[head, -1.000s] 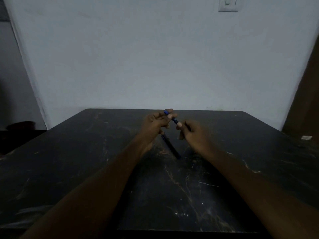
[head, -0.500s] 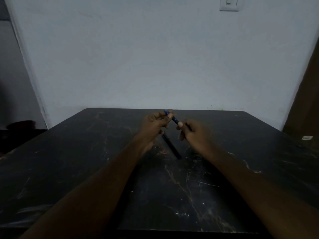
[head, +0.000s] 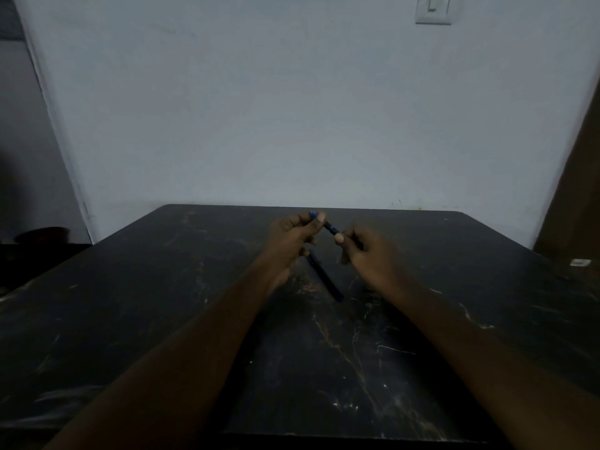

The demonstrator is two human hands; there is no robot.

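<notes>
Both hands hold one dark blue pen [head: 330, 227] above the far middle of the black marble table [head: 162, 319]. My left hand [head: 292, 238] pinches its blue upper end between thumb and fingers. My right hand [head: 370, 254] pinches the lower part, fingers curled round it. A second dark pen [head: 324, 277] lies slanted on the table just below and between the hands, its upper end hidden by my left hand. The light is dim.
A pale wall stands right behind the table, with a light switch [head: 433, 9] high at the right. A small white thing [head: 580, 262] lies near the table's right edge. A dark wooden panel [head: 578, 190] is at the far right.
The hands have stayed at the same place with the pen held between them; my left thumb has shifted slightly along the pen's blue end.
</notes>
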